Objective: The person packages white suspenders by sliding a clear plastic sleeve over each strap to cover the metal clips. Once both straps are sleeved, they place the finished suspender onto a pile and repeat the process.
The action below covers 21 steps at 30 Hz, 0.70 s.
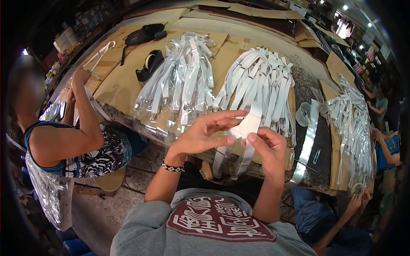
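Observation:
A pair of white suspenders (250, 124) is held up in front of my chest, its stitched pale patch facing me and straps hanging below. My right hand (271, 149) pinches the patch's lower right corner, with the thumb in front. At the patch's left edge, my left hand (200, 132) holds it loosely, its index finger reaching along the top and its thumb below. Some fingertips are hidden behind the patch. Just beyond my hands lies a pile of white suspenders (260, 72). Left of that is a pile of suspenders in clear plastic bags (188, 64).
A black tape dispenser (149, 66) and a black bag (145, 35) lie on the cardboard-covered table (115, 87). To the right are a clear plastic cup (303, 114), thread snips (316, 156) and more bagged suspenders (352, 132). People sit at my left (64, 141) and right (346, 222).

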Each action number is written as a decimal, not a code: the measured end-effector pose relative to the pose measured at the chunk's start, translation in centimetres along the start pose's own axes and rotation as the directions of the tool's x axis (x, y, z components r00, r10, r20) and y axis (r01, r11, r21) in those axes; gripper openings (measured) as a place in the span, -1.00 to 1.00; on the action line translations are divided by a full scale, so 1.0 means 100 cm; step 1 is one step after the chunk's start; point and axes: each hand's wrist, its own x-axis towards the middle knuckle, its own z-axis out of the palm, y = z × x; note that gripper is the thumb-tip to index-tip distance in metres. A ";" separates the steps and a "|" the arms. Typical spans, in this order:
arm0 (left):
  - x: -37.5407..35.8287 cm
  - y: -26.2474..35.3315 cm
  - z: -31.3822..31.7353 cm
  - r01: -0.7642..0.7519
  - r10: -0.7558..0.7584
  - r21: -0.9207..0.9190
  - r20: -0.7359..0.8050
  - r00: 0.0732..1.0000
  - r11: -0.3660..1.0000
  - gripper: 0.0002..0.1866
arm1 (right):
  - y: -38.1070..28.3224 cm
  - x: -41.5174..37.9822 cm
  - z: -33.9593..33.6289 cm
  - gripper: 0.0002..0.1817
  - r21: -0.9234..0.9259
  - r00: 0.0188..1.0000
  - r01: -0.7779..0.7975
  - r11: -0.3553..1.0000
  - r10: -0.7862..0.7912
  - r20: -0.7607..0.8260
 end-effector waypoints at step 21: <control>-0.043 0.005 0.011 0.087 0.059 0.493 -0.273 0.960 0.866 -0.65 | 0.012 0.006 0.022 -0.83 -0.388 0.997 0.013 0.922 0.016 0.071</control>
